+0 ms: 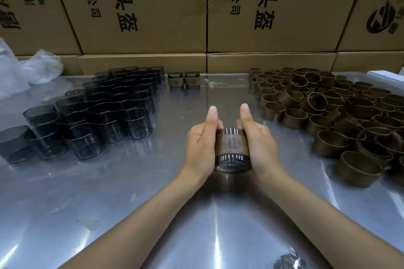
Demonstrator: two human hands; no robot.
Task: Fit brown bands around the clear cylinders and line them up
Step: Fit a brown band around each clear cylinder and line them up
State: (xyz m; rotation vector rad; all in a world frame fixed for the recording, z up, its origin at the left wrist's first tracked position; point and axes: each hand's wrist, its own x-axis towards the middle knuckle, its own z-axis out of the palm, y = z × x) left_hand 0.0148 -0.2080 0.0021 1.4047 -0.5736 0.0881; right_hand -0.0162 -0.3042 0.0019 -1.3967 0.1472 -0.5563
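Gripping smooth banded cylinder [232, 149], both hands

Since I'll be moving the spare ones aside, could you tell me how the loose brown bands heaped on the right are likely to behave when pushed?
The thin-walled brown bands are open rings, so probably light and easily squashed. Several lie tilted on edge, so some may roll across the smooth metal table. Pushed together, they'd likely slide and tumble over each other.
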